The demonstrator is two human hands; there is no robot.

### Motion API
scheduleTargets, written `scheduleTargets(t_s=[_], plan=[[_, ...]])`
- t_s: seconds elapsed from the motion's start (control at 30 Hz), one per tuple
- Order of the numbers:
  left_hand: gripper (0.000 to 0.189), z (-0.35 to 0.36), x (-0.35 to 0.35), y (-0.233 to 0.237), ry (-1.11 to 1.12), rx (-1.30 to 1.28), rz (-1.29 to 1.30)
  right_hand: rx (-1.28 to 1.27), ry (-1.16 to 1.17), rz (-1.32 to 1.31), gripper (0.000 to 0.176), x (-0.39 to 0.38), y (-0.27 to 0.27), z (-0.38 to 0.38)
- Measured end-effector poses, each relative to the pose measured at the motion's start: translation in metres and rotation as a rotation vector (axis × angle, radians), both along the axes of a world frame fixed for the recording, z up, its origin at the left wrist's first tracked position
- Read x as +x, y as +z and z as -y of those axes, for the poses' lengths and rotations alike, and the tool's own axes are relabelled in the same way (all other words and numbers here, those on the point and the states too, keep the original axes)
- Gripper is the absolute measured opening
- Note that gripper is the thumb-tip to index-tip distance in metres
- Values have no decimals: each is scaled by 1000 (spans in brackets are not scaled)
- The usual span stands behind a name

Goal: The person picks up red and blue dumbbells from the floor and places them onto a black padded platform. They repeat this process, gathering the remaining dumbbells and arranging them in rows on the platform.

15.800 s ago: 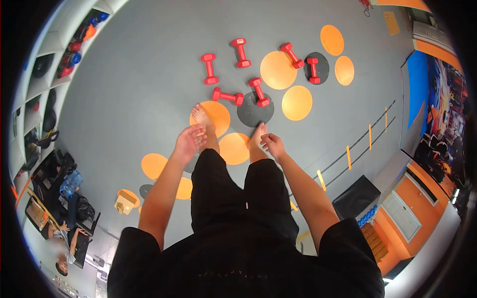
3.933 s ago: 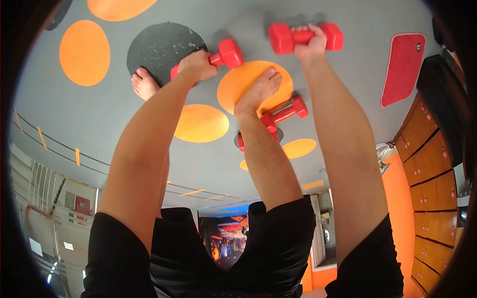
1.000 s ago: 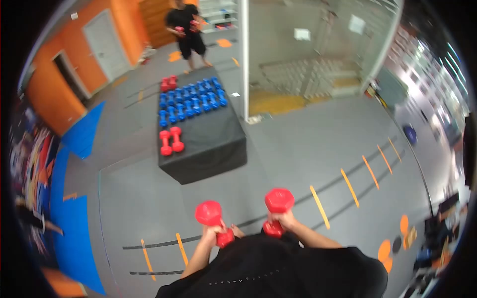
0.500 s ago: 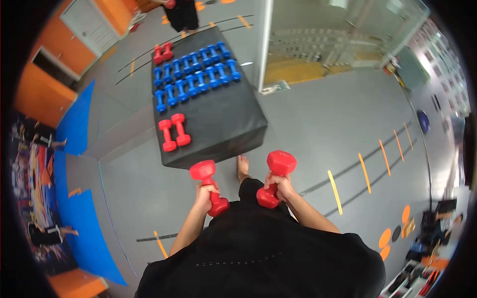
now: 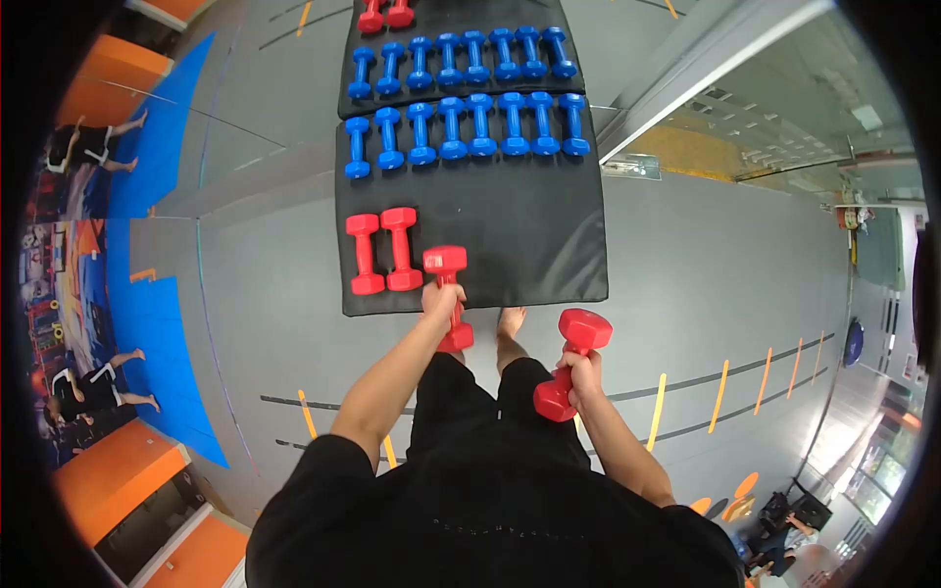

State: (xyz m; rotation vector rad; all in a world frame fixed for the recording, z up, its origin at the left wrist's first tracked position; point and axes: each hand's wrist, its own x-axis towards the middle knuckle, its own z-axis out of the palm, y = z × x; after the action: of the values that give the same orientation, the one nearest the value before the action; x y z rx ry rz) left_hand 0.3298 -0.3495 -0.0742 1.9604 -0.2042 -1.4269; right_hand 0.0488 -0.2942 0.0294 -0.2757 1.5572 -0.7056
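Left hand (image 5: 443, 297), fingers clenched round a red dumbbell (image 5: 446, 261), holds it over the black bench (image 5: 529, 225) edge at frame centre, parallel to and just right of the red pair (image 5: 382, 251). Right hand (image 5: 585, 370) clenches a second dumbbell (image 5: 584, 329) lower right, farther off.

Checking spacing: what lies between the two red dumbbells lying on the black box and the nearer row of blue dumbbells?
Nothing: the head view shows bare box top between the red pair and blue row.

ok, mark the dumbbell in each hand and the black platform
left-hand dumbbell (image 5: 446, 261), head view, top end
right-hand dumbbell (image 5: 585, 329), head view, upper end
black platform (image 5: 544, 235), head view, bare right part
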Motion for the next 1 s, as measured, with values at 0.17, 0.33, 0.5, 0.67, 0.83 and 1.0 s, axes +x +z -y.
scheduleTargets(t_s=[0.17, 0.33, 0.5, 0.67, 0.83, 1.0], plan=[[27, 78, 32, -65, -64, 91, 162, 107, -45, -34, 30, 7, -22, 12], [25, 114, 50, -111, -42, 115, 205, 174, -125, -40, 30, 25, -37, 31], [31, 115, 57, -130, -98, 218, 220, 229, -154, -3, 35, 48, -63, 49], [34, 106, 61, -146, -60, 150, 285, 209, -68, -21, 29, 88, -79, 97], [43, 108, 65, -139, -100, 231, 231, 160, 91, 64, 27, 128, -107, 148], [45, 110, 66, -136, -103, 232, 225, 132, 291, 20, 21, 171, -159, 185]])
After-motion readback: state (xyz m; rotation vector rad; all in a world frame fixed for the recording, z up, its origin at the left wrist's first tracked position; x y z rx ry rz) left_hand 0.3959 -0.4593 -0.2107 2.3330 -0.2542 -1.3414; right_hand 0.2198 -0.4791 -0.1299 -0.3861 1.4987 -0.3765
